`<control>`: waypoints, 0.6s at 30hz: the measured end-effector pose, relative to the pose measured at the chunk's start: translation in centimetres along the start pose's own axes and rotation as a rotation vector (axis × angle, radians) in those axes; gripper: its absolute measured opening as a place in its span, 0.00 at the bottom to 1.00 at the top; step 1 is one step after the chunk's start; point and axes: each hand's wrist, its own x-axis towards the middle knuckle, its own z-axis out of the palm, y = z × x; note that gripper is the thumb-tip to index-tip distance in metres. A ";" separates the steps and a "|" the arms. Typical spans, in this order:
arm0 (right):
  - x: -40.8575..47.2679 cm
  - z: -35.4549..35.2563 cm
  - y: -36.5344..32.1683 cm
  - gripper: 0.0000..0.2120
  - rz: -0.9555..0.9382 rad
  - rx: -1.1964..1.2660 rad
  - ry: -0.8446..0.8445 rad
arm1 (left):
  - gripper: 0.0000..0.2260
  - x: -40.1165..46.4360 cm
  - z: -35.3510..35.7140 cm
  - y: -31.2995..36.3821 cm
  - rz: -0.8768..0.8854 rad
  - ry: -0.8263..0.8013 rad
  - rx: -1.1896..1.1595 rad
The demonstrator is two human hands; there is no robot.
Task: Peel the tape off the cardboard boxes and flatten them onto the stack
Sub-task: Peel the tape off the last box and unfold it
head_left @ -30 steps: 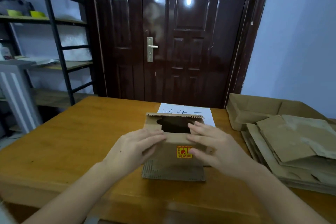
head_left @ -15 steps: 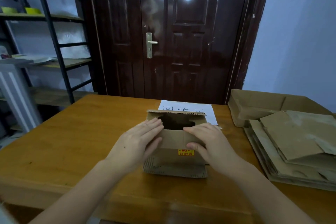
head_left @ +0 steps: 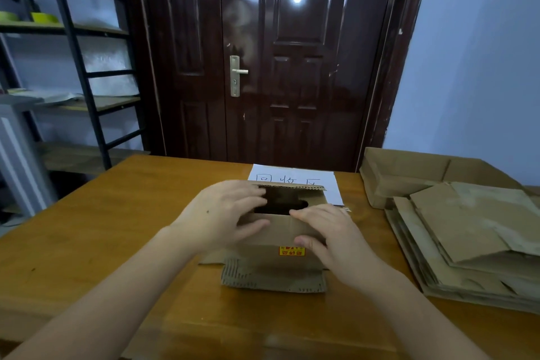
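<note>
Small cardboard box (head_left: 277, 242) at table (head_left: 117, 228) centre, stack (head_left: 473, 245) at right. Our left hand (head_left: 222, 219) and right hand (head_left: 330, 237) lie flat on its flaps, fingers straight; we should press evenly to collapse it.

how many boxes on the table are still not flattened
2. One cardboard box stands at the table's middle, under the left hand and right hand. One open box sits at the far right, behind the flattened stack, which may hide others.
</note>
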 end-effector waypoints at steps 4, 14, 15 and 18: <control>0.2 0.1 0.2 0.22 0.004 0.003 -0.006 | 0.36 -0.6 0.6 0.0 -0.190 -0.140 -0.050; 2.6 -1.3 1.0 0.25 0.019 0.030 -0.117 | 0.62 1.1 1.4 -1.4 -0.443 -0.421 -0.285; 3.4 -1.7 1.1 0.29 0.034 0.010 -0.143 | 0.62 1.2 1.5 -1.4 -0.441 -0.430 -0.267; 6.1 -2.7 1.0 0.51 0.117 -0.049 -0.307 | 0.62 1.4 1.6 -1.3 -0.442 -0.456 -0.207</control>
